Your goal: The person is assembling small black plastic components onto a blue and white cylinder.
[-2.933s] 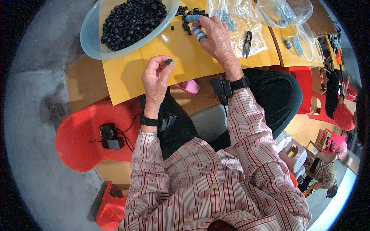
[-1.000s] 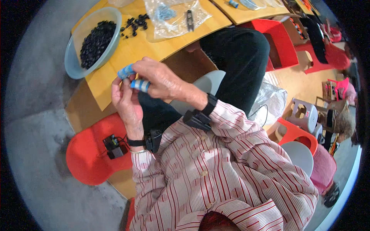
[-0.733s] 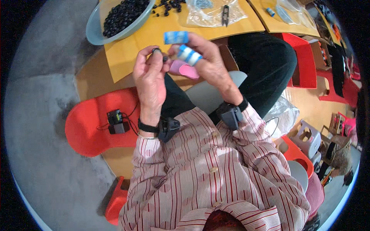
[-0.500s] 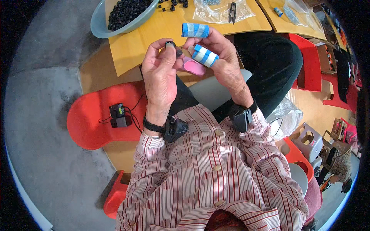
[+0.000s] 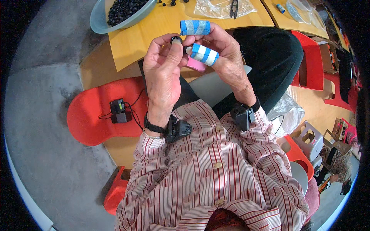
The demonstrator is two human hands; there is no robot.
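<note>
We sit at our yellow table [image 5: 131, 42] by a red chair [image 5: 96, 115] | left hand [image 5: 163, 71] pinches a small black ring [image 5: 176, 39] | right hand [image 5: 221, 52], taped fingers [image 5: 203, 54], touches it.

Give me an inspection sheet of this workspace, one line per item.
Surface: yellow table, mostly bare.
Job's things: small black ring pinched at left hand fingertips; right hand meets it, two fingers wrapped in blue-and-white tape.
Clutter: bowl of black rings, clear plastic bags, loose rings by the bowl.
Grips: both hands closed around the ring.
Cables: black wire to a small black box on a red stool.
Surroundings: red stools, grey floor.
</note>
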